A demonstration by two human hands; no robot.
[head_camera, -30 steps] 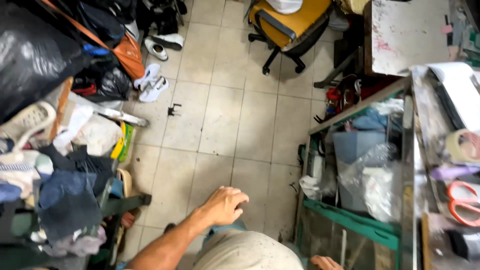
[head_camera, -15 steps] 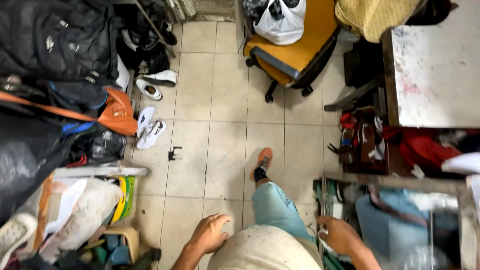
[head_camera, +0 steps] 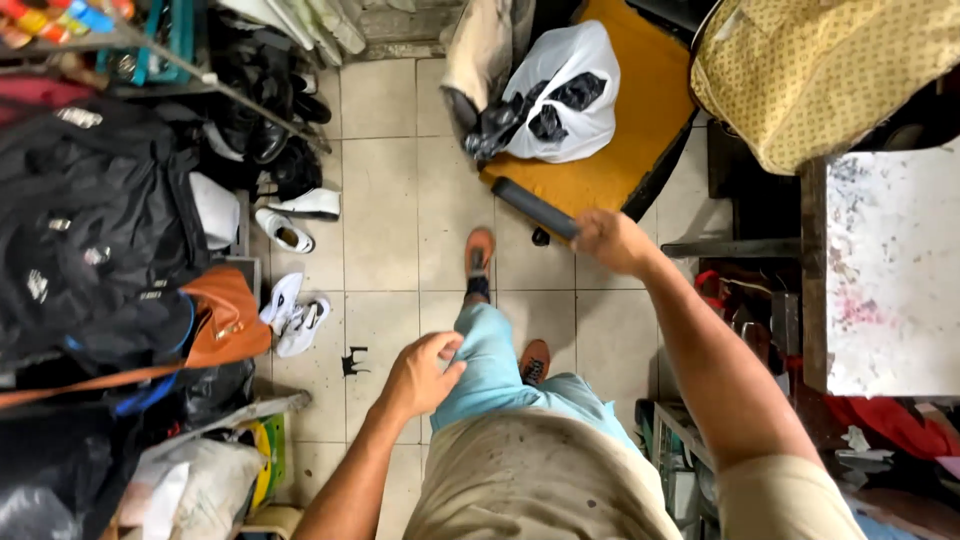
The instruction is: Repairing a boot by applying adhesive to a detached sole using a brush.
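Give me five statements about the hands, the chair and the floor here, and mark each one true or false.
1. The right hand grips the black armrest of the orange chair. True.
2. The left hand holds a white shoe. False: it rests against the light blue trouser leg, holding nothing.
3. A white plastic bag lies on the chair seat. True.
4. The chair seat is bare. False: the bag and some fabric sit on it.
5. White sneakers lie on the tiled floor near the brown bag. True.
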